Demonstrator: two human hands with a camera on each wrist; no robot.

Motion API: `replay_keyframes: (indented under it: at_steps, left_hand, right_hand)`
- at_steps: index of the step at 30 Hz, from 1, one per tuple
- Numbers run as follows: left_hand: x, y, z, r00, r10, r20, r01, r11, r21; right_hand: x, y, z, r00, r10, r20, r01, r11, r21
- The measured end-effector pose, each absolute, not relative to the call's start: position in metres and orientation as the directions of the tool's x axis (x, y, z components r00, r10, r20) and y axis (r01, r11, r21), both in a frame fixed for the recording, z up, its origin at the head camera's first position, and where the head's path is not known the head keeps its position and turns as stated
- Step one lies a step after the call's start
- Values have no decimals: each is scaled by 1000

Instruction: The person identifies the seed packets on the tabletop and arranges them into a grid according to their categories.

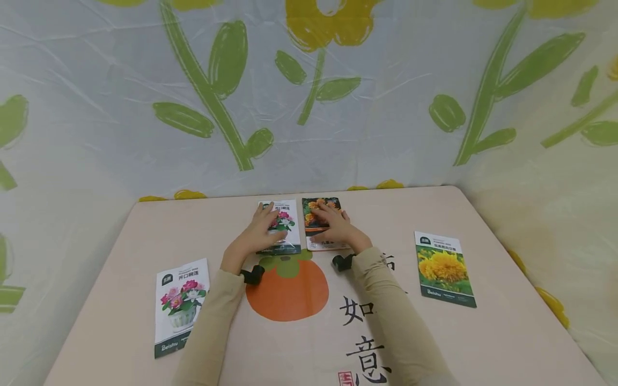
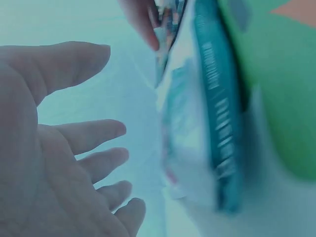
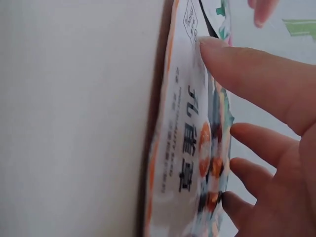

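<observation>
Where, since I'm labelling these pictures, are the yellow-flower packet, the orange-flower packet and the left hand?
Yellow-flower packet [image 1: 444, 269], head view: on the printed yellow bloom.
Orange-flower packet [image 3: 183, 143], right wrist view: on its white lettered panel.
Left hand [image 1: 258, 236], head view: on the back of the hand.

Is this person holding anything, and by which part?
Nothing seems gripped: the left hand is spread over the far pink-flower packet, and the right hand over the orange-flower packet.
</observation>
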State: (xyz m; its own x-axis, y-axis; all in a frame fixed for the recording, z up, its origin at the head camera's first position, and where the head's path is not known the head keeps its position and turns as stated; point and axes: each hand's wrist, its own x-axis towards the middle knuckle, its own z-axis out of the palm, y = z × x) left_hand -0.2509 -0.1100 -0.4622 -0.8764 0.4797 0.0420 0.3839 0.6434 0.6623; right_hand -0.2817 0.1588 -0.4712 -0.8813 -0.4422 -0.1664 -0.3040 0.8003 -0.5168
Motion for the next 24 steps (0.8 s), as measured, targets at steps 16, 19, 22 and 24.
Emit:
replay_keyframes:
  at_steps: [16,19,22,24]
  left_hand:
    - [-218,-176,-421,-876,483,2,383,692,611]
    - [-201,-199,-422,-887,462,-9,371,723,582]
    - [-182,-224,-424,-894,448,-5,367,738,566]
    - [-170,-239,-426,-900,436,1,361,744,562]
  right_hand:
    - [-262,177,-434,-875,-482,-40,-396,760,-515]
    - [-255,188,-423,-871,-492,11,-420,732,-536]
    - [-249,200,-412,-873,-486,42,-425,716,-553]
    - [-244,208,-404,-880,-472,54,-416,710,-568]
